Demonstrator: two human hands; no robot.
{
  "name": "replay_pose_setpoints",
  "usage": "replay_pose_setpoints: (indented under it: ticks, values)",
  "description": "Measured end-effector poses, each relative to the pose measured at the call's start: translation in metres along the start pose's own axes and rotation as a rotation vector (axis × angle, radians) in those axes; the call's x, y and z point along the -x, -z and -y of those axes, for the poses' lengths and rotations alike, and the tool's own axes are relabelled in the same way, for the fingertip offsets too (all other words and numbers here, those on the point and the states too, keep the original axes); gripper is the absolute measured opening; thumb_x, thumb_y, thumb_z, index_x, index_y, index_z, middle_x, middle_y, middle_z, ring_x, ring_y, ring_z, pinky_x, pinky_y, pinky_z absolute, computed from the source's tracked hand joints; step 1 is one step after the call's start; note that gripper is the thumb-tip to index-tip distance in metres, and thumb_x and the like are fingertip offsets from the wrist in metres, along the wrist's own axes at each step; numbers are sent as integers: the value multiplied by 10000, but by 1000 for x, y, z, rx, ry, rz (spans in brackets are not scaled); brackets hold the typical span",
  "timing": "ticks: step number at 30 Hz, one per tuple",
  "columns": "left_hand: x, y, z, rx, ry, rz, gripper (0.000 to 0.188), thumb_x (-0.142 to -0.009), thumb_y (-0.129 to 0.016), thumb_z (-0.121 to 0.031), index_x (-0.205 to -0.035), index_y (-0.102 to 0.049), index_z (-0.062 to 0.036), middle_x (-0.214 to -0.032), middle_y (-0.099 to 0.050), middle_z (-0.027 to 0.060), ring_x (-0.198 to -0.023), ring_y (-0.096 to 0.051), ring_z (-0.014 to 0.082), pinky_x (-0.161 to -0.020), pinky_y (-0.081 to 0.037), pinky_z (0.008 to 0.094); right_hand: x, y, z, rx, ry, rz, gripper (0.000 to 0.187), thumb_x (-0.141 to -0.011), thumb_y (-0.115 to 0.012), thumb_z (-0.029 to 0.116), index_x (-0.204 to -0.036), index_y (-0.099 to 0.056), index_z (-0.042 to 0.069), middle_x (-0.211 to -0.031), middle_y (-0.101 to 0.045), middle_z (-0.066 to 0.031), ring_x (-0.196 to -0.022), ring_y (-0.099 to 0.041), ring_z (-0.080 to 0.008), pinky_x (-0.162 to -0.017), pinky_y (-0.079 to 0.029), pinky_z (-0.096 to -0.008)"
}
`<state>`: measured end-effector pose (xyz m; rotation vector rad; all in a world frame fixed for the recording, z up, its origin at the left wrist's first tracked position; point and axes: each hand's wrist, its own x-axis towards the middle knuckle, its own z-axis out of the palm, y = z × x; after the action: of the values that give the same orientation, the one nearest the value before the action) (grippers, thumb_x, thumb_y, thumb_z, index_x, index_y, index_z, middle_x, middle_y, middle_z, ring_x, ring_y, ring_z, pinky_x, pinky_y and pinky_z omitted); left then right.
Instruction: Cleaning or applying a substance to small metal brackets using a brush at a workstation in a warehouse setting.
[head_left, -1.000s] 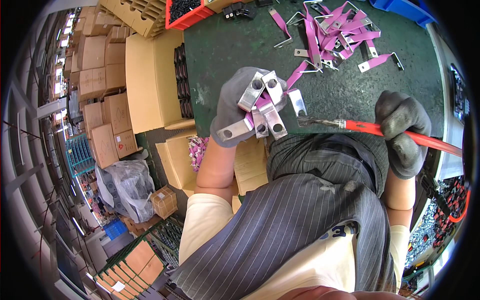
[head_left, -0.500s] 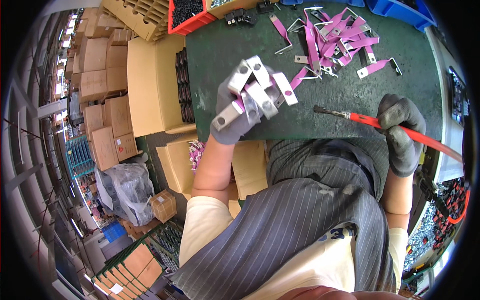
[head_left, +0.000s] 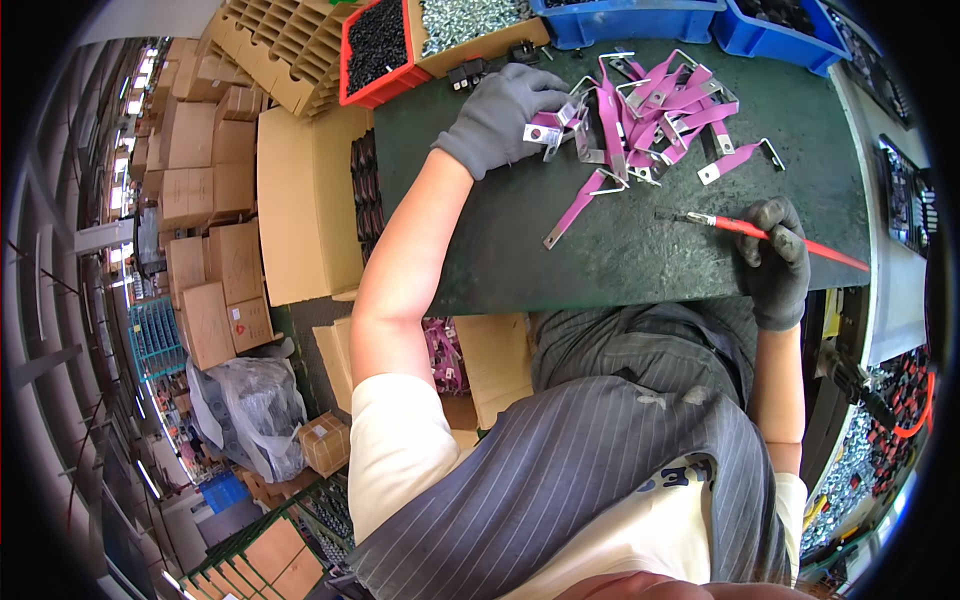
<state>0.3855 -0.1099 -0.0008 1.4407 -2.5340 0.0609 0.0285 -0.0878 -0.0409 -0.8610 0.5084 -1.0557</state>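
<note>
My left hand (head_left: 503, 112), in a grey glove, reaches over the far part of the green tabletop. Its fingers close round several bent metal strips (head_left: 545, 133) with purple sleeves, right beside the pile's left side. The pile of purple-sleeved metal strips (head_left: 665, 105) spreads to the right of that hand. One loose strip (head_left: 572, 210) lies nearer to me, below the pile. At the right, my gloved right hand (head_left: 777, 265) is closed round the red handle of a brush (head_left: 735, 224). Its dark bristles point left, over the table.
Along the far edge stand a red bin (head_left: 385, 85) of black parts, a carton (head_left: 478, 55) of small metal parts and blue bins (head_left: 630, 25). An open carton (head_left: 312, 200) stands left of the table (head_left: 500, 270). Beneath the table's front, another carton (head_left: 490, 360) adjoins purple parts.
My left hand, with its strips, has gone from the table's near side up to the pile. The right hand still grips the brush, a little further left. The view has shifted slightly.
</note>
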Motion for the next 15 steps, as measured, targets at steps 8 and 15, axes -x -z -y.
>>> replay_pose_setpoints:
  ticks: [8, 15]
  values:
    - [43, -5, -14, 575, 488, -322, 296, -679, -689, -149, -963, -628, -93, -883, -632, 60, -805, -596, 227, -774, -457, 358, 3, -22, 16, 26, -96, -91, 379, -873, -447, 356, -997, -506, 3, -584, -471, -54, -455, -392, -115, -435, -303, -220]
    - [58, 12, -87, 1078, 573, -393, 637, -748, -614, -579, -957, -536, 17, -724, -606, 116, -605, -589, 162, -546, -478, 273, -4, -59, 46, 182, 51, 88, 326, -781, -608, 356, -836, -439, 83, -639, -460, -28, -544, -381, -96, -502, -286, -222]
